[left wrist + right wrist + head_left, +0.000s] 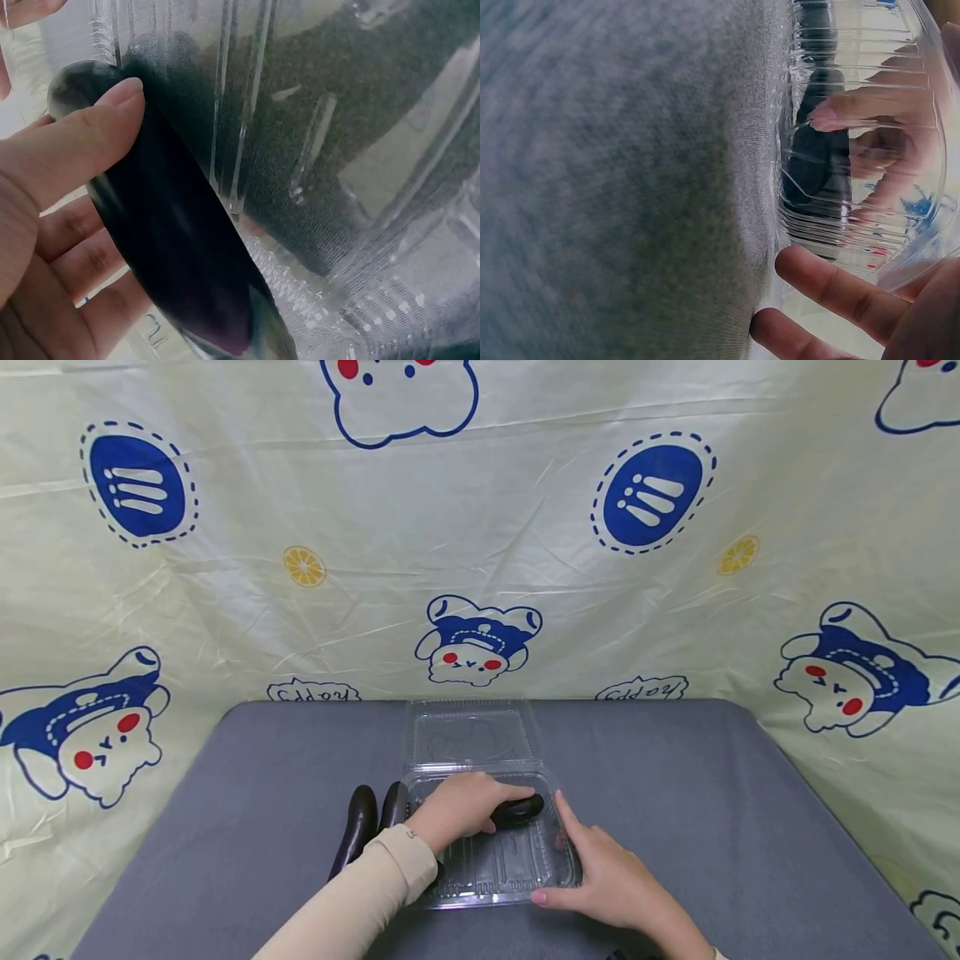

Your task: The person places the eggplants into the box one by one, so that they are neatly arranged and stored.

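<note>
A dark, glossy eggplant (519,811) lies in the base of a clear plastic clamshell box (498,887). My left hand (467,806) reaches in from the left and grips it. In the left wrist view the thumb presses on top of the eggplant (176,225), with fingers curled along its other side. My right hand (618,872) spans the box's front right corner, thumb at the front edge and index finger along the right side. Through the clear wall, the right wrist view shows the eggplant (810,154) and the left hand's fingers.
Left of the box lie two more eggplants, a long one (358,831) and one (392,803) partly hidden by the left arm. The box's lid (474,733) is folded back flat behind it. A grey cloth (660,777) covers the table, with a printed curtain (495,527) behind.
</note>
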The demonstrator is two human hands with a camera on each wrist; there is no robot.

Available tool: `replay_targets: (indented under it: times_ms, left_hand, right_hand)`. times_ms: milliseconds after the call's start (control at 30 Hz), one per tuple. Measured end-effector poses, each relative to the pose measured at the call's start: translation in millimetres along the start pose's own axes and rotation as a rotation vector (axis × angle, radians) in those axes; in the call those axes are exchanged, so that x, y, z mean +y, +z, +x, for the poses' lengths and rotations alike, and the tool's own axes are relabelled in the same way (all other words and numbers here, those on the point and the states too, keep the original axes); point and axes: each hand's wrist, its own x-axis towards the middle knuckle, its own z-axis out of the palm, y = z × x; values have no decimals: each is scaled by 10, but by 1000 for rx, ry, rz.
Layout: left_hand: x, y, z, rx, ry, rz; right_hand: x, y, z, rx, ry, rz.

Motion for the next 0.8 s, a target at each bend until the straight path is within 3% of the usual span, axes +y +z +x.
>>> replay_targets:
  times_ms: [300, 800]
  left_hand:
    - [47, -6, 5, 96, 57, 124]
    - [21, 23, 9, 115, 73, 150]
  right_hand:
    - [10, 11, -6, 12, -7, -3]
    - [17, 14, 6, 0, 5, 3]
